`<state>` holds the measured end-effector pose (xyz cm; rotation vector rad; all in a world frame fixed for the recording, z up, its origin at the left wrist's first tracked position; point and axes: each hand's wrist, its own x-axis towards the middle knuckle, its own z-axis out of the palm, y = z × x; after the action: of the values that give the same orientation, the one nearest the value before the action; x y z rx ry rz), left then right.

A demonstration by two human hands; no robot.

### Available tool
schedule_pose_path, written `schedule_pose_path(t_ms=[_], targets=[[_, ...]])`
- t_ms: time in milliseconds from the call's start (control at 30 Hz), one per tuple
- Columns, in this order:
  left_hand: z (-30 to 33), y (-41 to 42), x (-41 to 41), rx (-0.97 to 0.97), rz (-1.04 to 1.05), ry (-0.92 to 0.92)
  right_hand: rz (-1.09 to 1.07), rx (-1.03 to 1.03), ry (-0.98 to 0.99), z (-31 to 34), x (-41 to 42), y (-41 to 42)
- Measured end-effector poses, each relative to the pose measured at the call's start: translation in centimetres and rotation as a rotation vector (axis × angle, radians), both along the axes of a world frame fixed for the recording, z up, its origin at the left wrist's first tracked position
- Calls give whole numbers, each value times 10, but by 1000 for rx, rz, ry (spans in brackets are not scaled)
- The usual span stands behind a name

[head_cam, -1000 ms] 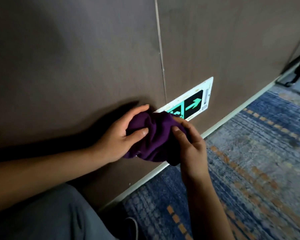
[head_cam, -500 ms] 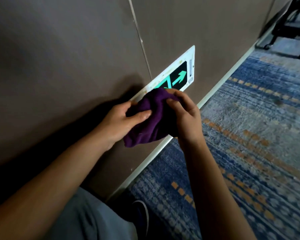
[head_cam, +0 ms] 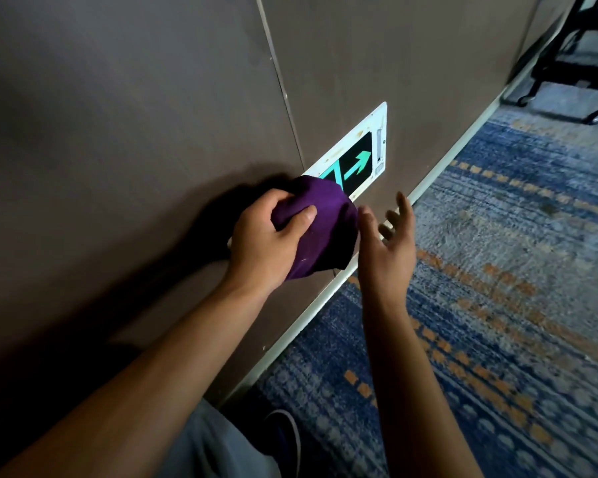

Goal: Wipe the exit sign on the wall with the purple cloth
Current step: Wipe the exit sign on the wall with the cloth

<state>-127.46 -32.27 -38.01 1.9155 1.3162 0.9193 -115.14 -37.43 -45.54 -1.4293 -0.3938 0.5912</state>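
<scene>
The exit sign [head_cam: 359, 157] is a white-framed plate low on the brown wall, with a glowing green arrow on black. Its left part is hidden behind the purple cloth [head_cam: 325, 229]. My left hand [head_cam: 266, 239] grips the bunched cloth and holds it against the sign's left end. My right hand [head_cam: 390, 236] hovers just right of the cloth with fingers spread, touching nothing.
A white skirting board [head_cam: 439, 170] runs along the foot of the wall. Blue and orange patterned carpet [head_cam: 497, 288] covers the floor. Black chair legs [head_cam: 567, 63] stand at the far right. My grey trouser leg and a dark shoe [head_cam: 283, 439] are below.
My right hand has let go of the cloth and moved off to the right with its fingers apart. The left hand alone holds the cloth against the sign.
</scene>
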Motion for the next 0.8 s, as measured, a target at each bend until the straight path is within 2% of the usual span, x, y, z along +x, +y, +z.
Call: schedule_pose_path(t_ms=[200, 333, 433, 700, 800], targets=[[-2, -11, 12, 129, -55, 4, 220, 83, 327, 9, -22, -17], [-1, -19, 19, 3, -106, -41, 288, 171, 491, 21, -19, -7], [-1, -17, 15, -130, -135, -48, 249, 256, 422, 26, -12, 1], [-7, -8, 10, -135, -189, 51, 244, 240, 293, 23, -2, -1], [-8, -3, 13, -201, -200, 74, 210, 228, 290, 20, -1, -1]])
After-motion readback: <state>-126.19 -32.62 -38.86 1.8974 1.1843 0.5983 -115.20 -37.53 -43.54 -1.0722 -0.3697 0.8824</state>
